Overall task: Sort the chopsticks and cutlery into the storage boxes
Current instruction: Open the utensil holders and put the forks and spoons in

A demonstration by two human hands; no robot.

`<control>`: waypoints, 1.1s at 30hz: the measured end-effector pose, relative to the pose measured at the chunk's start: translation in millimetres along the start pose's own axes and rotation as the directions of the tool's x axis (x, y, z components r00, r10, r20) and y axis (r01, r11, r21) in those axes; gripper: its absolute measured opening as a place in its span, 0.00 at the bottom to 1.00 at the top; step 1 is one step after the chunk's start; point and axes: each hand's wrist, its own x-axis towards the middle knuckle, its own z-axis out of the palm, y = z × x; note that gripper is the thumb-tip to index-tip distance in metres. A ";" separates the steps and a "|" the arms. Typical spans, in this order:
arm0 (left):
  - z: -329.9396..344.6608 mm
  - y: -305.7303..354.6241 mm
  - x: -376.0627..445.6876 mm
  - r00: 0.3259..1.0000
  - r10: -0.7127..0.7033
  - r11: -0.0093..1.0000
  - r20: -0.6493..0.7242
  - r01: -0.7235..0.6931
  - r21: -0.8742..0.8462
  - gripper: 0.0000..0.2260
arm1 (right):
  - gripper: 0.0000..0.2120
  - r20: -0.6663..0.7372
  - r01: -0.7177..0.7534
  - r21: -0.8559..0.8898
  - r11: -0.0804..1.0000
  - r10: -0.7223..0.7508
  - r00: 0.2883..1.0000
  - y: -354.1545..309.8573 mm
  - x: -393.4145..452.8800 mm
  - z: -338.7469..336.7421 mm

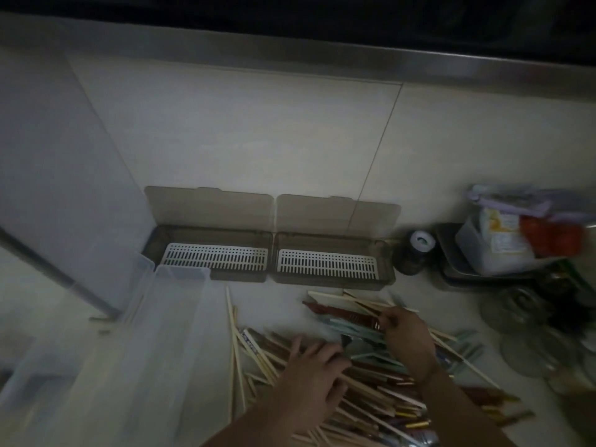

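— Two hands are down in the lower middle of the frame, both over the pile of chopsticks point(371, 375) on the bench point(258, 301). How do they lie?

— The left hand point(311, 379) comes in from the bottom edge, back up, fingers curled down into the sticks; it seems to be gripping a few pale ones, though blur hides which. The right hand point(408, 337) reaches further up the frame, forearm slanting from the lower right, with fingertips pinching the ends of some pale and dark red chopsticks.

— And the storage boxes?

— Side by side above the pile, against the tiled wall: the left box point(206, 256) and the right box point(332, 264), both smoky brown, lids flipped up against the wall, each with a white slotted tray inside. Nothing visible lies in either.

— What is at the left?

— A clear plastic container point(135, 333), long and upright at the lower left, just beside the left box. A few pale sticks lean along its right wall.

— Anything hard to read?

— Much. The light is dim and the right side is smeared. I can make out a dark jar point(414, 256) beside the right box and a tub with packets point(503, 243) in a metal tray; below them are round shapes I cannot identify. Whether cutlery lies among the chopsticks I cannot tell.
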 end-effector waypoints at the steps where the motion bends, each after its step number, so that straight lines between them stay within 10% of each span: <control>1: -2.4 1.7 4.5 0.999 0.010 1.000 -0.041 -0.010 -0.008 0.18 | 0.07 -0.022 0.026 0.035 0.999 -0.025 0.999 -1.1 -2.2 1.6; 5: -15.3 12.3 26.4 0.963 -0.143 0.983 -0.227 0.111 -0.145 0.17 | 0.11 -0.118 0.097 0.141 0.985 -0.080 0.990 -9.4 -9.2 5.9; 17: 6.1 9.5 7.3 0.975 -0.176 0.968 -0.139 0.197 0.154 0.19 | 0.08 -0.241 0.339 0.449 0.827 -0.253 0.937 -44.4 11.2 -26.0; 26: -52.3 16.7 43.6 0.945 -0.328 0.685 0.023 0.254 -0.683 0.14 | 0.05 -0.315 0.483 0.685 0.545 -0.375 0.872 -95.7 -16.1 -35.4; 33: -59.3 -1.4 45.1 0.938 -0.295 0.785 -0.180 0.131 -0.605 0.08 | 0.11 -0.201 0.330 0.500 0.801 -0.263 0.944 -84.6 -41.6 11.0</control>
